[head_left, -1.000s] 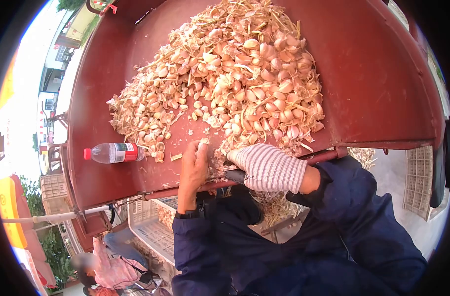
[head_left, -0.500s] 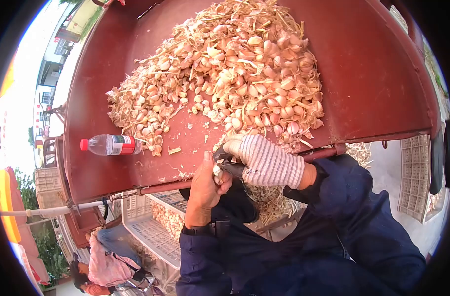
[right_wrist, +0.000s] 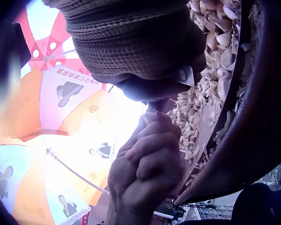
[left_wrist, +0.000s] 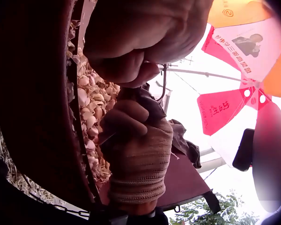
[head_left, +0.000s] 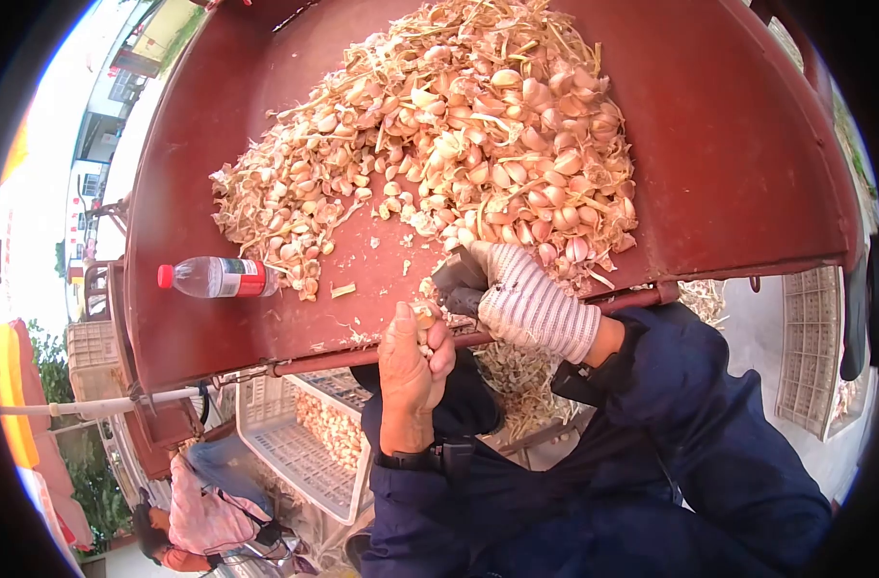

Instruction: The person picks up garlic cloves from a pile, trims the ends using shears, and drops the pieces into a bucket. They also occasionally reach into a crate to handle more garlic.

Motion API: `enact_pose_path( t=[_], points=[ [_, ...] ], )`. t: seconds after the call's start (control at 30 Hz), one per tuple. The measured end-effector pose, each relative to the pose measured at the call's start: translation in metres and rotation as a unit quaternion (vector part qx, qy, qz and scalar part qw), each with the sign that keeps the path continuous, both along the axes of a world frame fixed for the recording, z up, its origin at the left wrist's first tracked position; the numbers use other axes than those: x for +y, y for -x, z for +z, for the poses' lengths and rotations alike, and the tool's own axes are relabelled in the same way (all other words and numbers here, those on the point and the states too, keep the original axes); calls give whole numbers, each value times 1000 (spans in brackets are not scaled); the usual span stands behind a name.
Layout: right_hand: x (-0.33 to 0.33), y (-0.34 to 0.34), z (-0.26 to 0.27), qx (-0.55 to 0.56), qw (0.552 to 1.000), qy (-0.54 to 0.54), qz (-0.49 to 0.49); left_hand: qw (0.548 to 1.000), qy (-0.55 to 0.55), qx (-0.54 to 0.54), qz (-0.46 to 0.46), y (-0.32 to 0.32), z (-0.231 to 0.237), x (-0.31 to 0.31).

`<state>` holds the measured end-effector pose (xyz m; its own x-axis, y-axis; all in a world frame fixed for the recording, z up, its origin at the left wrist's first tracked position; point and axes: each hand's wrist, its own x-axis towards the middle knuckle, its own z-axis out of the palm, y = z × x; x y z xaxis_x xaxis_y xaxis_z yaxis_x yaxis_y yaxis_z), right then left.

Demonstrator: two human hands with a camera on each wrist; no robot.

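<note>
My bare left hand (head_left: 411, 371) is raised at the front edge of the red metal bed, fingers curled round a pale piece of garlic (head_left: 423, 323). Close to its right is my right hand (head_left: 541, 303), in a striped knit glove with a dark covering (head_left: 459, 281) over thumb and fingers. From the curled gloved fingers a small metal blade (right_wrist: 187, 76) shows in the right wrist view; the rest of it is hidden. Beyond both hands lies a heap of garlic cloves (head_left: 517, 173) mixed with dry skins and stalks.
A water bottle (head_left: 218, 277) with a red cap lies left of the heap. Below the front rim (head_left: 382, 354) stands a plastic crate (head_left: 290, 448) of cloves. Another crate (head_left: 811, 352) is at the right. A person in pink (head_left: 208, 511) sits at lower left.
My left hand has drawn back from the bed's surface and now grips garlic. The right hand came to meet it, then moved slightly away, its dark-covered fingers lifting.
</note>
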<state>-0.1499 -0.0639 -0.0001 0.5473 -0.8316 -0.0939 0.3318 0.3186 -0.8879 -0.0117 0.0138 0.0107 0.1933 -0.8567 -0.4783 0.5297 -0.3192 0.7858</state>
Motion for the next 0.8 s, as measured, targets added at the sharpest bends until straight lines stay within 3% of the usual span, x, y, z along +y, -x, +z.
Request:
enact_pose_path(
  t=[0.07, 0.17, 0.2, 0.27, 0.4, 0.47, 0.57, 0.63, 0.67, 0.73, 0.8],
  points=[
    [-6, 2, -1, 9, 1000, 21, 15, 999, 9, 31, 2, -9, -2, 1],
    [-10, 6, 5, 222, 940, 185, 181, 998, 34, 46, -14, -15, -5, 6],
    [-8, 6, 3, 222, 940, 184, 182, 999, 28, 20, -2, -16, -4, 8],
    [-6, 6, -1, 290, 884, 335, 149, 1000, 26, -4, 14, -19, -4, 11],
    [-6, 6, 3, 325, 864, 338, 186, 994, 49, 87, 43, -66, -1, 35],
    [-5, 7, 3, 297, 878, 334, 170, 992, 33, 43, 114, -113, 1, 66],
    [-8, 8, 9, 338, 857, 326, 212, 951, -97, -211, 206, -198, -28, 140],
    [-7, 7, 12, 329, 865, 321, 201, 915, -219, -249, 228, -266, -65, 205],
    [-8, 7, 14, 320, 872, 314, 194, 916, -218, -248, 228, -267, -65, 202],
    [-9, 7, 17, 330, 871, 305, 198, 812, -245, -516, 121, -266, -63, 195],
    [-10, 6, 13, 333, 868, 311, 198, 631, -245, -737, 1, -268, -56, 181]
  ],
)
